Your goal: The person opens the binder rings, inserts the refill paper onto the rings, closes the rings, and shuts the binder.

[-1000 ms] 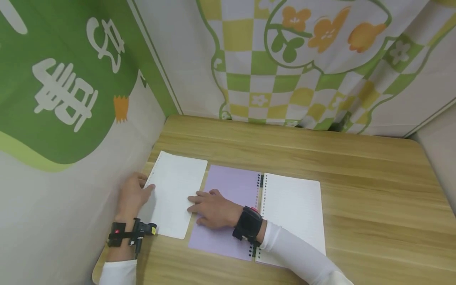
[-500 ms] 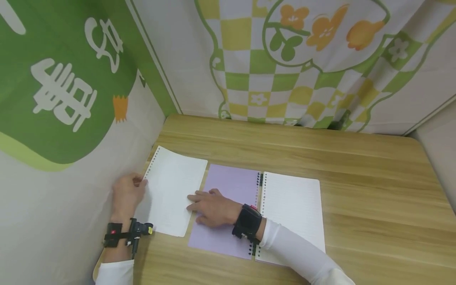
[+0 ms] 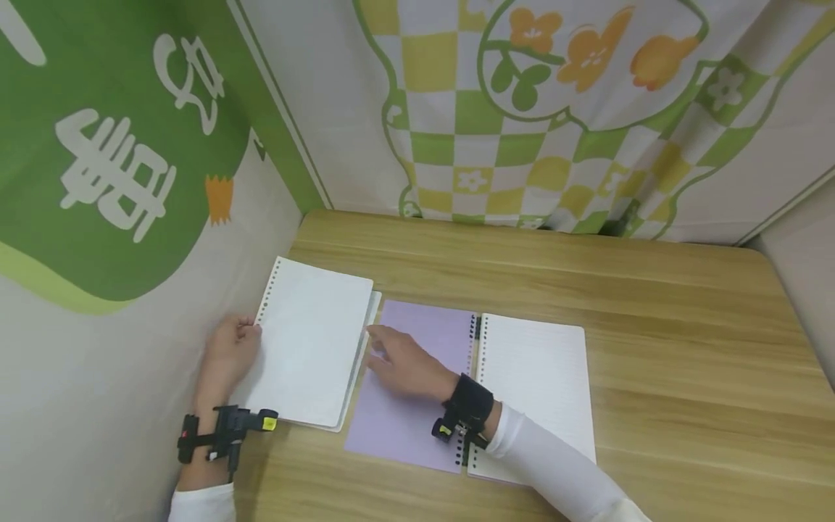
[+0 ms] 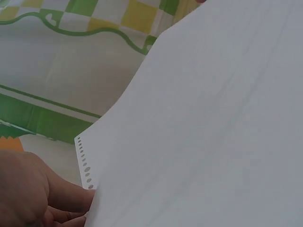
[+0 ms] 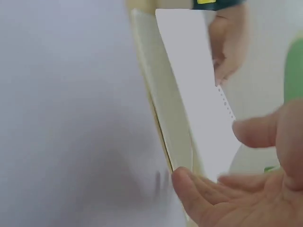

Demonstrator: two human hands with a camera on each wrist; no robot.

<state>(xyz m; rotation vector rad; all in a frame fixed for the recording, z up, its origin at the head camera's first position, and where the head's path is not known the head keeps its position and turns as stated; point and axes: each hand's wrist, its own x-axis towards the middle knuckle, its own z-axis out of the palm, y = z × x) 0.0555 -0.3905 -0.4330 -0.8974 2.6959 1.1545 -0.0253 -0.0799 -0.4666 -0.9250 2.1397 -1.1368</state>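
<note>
My left hand [image 3: 228, 349] pinches the punched left edge of a white loose-leaf sheet [image 3: 316, 337]. In the left wrist view this sheet [image 4: 199, 118] bows upward from the thumb. A thin stack of paper [image 3: 375, 303] shows beneath its right side, and the right wrist view shows the stack's edge [image 5: 165, 94] with a gap under the lifted sheet. My right hand [image 3: 411, 362] hovers by that right edge, over a purple notebook cover [image 3: 427, 330]. Its thumb and fingers are spread in the right wrist view and grip nothing; whether a fingertip touches the stack is unclear.
To the right of the purple cover lies the binder's lined white page block [image 3: 535, 377], with dark rings [image 3: 479, 328] between them. The wooden table [image 3: 685, 362] extends right and back. A fabric wall [image 3: 163, 348] stands close on the left, and a checkered curtain [image 3: 479, 145] hangs behind.
My left hand has drawn the top sheet leftward and a little away from me, baring the stack's right edge. My right hand has lifted off the paper and shifted slightly right.
</note>
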